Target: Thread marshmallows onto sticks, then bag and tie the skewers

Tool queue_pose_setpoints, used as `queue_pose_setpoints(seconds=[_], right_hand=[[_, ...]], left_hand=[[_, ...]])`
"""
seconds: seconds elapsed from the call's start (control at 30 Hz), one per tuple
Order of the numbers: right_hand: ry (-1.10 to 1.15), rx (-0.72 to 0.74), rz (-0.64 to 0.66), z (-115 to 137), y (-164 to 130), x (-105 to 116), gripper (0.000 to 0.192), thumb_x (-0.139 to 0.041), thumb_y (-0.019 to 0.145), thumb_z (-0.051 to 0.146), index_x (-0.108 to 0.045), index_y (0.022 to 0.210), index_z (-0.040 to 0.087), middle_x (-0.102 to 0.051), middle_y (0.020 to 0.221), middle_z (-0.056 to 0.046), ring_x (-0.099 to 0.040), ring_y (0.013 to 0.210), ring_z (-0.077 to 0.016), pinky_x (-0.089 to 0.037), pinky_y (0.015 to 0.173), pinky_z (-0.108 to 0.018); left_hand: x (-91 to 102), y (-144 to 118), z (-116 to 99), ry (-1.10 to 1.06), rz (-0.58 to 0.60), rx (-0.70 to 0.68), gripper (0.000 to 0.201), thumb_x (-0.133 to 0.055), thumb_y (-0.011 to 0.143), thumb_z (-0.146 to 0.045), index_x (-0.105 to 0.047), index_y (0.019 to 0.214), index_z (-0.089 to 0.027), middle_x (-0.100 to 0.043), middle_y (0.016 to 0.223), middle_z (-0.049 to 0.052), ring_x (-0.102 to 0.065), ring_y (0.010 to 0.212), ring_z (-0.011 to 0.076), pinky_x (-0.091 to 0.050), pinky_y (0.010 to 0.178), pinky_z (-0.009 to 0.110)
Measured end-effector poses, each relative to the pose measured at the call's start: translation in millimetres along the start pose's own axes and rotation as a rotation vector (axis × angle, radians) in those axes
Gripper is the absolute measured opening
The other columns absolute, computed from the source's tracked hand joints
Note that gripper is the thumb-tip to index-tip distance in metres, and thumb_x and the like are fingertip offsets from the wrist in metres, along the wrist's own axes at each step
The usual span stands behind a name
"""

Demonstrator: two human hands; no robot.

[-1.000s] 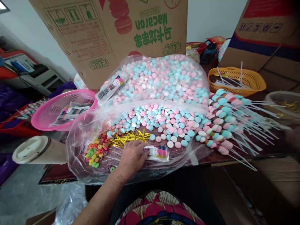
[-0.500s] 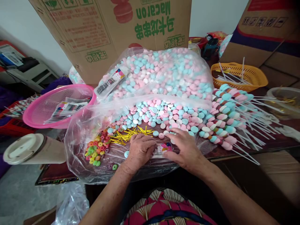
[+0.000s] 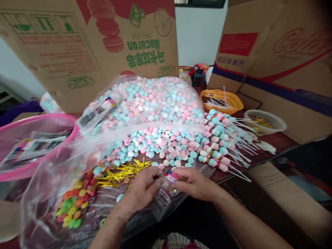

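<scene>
My left hand and my right hand meet at the near edge of the table, both pinching a small clear printed packet between their fingertips. The packet hangs over the front of a clear plastic sheet. Just beyond my hands lie gold twist ties, a spread of pink, blue and white round candies, and to the left a heap of coloured ring candies.
A big clear bag of the same candies sits behind. Finished candy skewers lie at right, near an orange basket of sticks and a bowl. A pink basket stands left. Cardboard boxes wall the back.
My right hand came into view and joined the left on the packet. Both hands lifted it off the plastic. The camera shifted right and closer.
</scene>
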State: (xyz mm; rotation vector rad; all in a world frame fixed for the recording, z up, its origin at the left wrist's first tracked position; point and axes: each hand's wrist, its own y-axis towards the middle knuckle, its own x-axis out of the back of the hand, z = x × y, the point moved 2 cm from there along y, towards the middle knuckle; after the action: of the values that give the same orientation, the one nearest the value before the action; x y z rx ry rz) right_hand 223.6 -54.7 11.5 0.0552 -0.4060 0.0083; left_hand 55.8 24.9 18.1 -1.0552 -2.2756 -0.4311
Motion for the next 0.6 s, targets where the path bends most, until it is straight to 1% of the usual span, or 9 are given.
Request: queue_pose_setpoints(seconds=[0.03, 0.1, 0.17, 0.3, 0.37, 0.43, 0.5, 0.53, 0.6], right_hand=[[0.016, -0.009, -0.017, 2, 1, 0, 0.019, -0.056, 0.080, 0.030, -0.055, 0.066, 0.017, -0.051, 0.063, 0.003, -0.046, 0.060, -0.0101, -0.036, 0.055, -0.021], [0.033, -0.014, -0.146, 3, 2, -1, 0.021, -0.051, 0.082, 0.027, -0.053, 0.064, 0.017, -0.047, 0.058, 0.004, -0.042, 0.056, -0.0090, -0.033, 0.052, -0.020], [0.061, 0.002, -0.266, 2, 1, -3, 0.020, -0.050, 0.083, 0.028, -0.052, 0.066, 0.017, -0.047, 0.058, 0.004, -0.042, 0.056, -0.0087, -0.033, 0.053, -0.020], [0.117, -0.016, -0.394, -3, -8, 6, 0.030, -0.051, 0.082, 0.035, -0.045, 0.059, 0.018, -0.040, 0.057, 0.005, -0.038, 0.055, -0.0086, -0.032, 0.053, -0.021], [0.117, -0.040, -0.379, -2, -13, 20, 0.026, -0.059, 0.077, 0.039, -0.051, 0.065, 0.018, -0.045, 0.067, 0.003, -0.042, 0.063, -0.0101, -0.035, 0.058, -0.021], [0.120, -0.046, -0.258, 1, -16, 35, 0.023, -0.066, 0.072, 0.037, -0.059, 0.081, 0.018, -0.051, 0.079, 0.001, -0.047, 0.072, -0.0119, -0.038, 0.064, -0.023], [0.124, -0.045, -0.174, 3, -17, 44, 0.017, -0.063, 0.074, 0.031, -0.062, 0.084, 0.018, -0.054, 0.076, 0.002, -0.048, 0.070, -0.0117, -0.038, 0.063, -0.022], [0.118, -0.050, -0.184, 2, -17, 46, 0.011, -0.060, 0.076, 0.028, -0.062, 0.078, 0.018, -0.053, 0.070, 0.003, -0.048, 0.066, -0.0110, -0.037, 0.061, -0.022], [0.065, -0.037, -0.299, -1, -17, 44, 0.017, -0.054, 0.080, 0.025, -0.059, 0.067, 0.016, -0.051, 0.062, 0.003, -0.047, 0.061, -0.0099, -0.035, 0.057, -0.021]], left_hand=[[2.3, 2, -3, -0.024, -0.007, 0.000, 0.017, -0.048, 0.086, -0.032, -0.059, 0.082, -0.019, -0.062, 0.080, 0.002, -0.056, 0.076, 0.0159, -0.044, 0.071, 0.026], [2.1, 7, -9, -0.095, -0.029, 0.026, 0.020, -0.053, 0.083, -0.035, -0.059, 0.094, -0.020, -0.063, 0.088, 0.003, -0.057, 0.082, 0.0172, -0.045, 0.073, 0.027], [-5.9, 10, -12, -0.180, -0.052, 0.098, 0.029, -0.061, 0.076, -0.038, -0.059, 0.098, -0.020, -0.064, 0.088, 0.003, -0.057, 0.080, 0.0177, -0.046, 0.070, 0.026], [-30.6, 14, -14, -0.367, -0.024, 0.229, 0.028, -0.059, 0.077, -0.043, -0.059, 0.072, -0.015, -0.057, 0.062, 0.000, -0.051, 0.058, 0.0129, -0.042, 0.054, 0.022], [-34.5, 18, -18, -0.338, 0.040, 0.173, 0.029, -0.057, 0.079, -0.042, -0.060, 0.068, -0.015, -0.057, 0.061, 0.000, -0.050, 0.058, 0.0120, -0.042, 0.055, 0.021], [-30.5, 23, -24, -0.229, 0.115, 0.085, 0.028, -0.057, 0.080, -0.041, -0.063, 0.068, -0.017, -0.060, 0.063, 0.000, -0.052, 0.060, 0.0122, -0.043, 0.057, 0.020], [-23.2, 27, -28, -0.130, 0.181, 0.033, 0.027, -0.054, 0.081, -0.040, -0.066, 0.070, -0.019, -0.064, 0.066, -0.001, -0.057, 0.063, 0.0132, -0.045, 0.059, 0.019], [-19.7, 29, -29, -0.080, 0.179, 0.026, 0.026, -0.053, 0.081, -0.040, -0.067, 0.072, -0.021, -0.067, 0.069, 0.000, -0.059, 0.065, 0.0143, -0.046, 0.061, 0.020], [-15.7, 31, -29, 0.039, 0.077, 0.033, 0.024, -0.056, 0.078, -0.042, -0.069, 0.085, -0.024, -0.071, 0.083, 0.001, -0.063, 0.076, 0.0183, -0.049, 0.067, 0.022]])
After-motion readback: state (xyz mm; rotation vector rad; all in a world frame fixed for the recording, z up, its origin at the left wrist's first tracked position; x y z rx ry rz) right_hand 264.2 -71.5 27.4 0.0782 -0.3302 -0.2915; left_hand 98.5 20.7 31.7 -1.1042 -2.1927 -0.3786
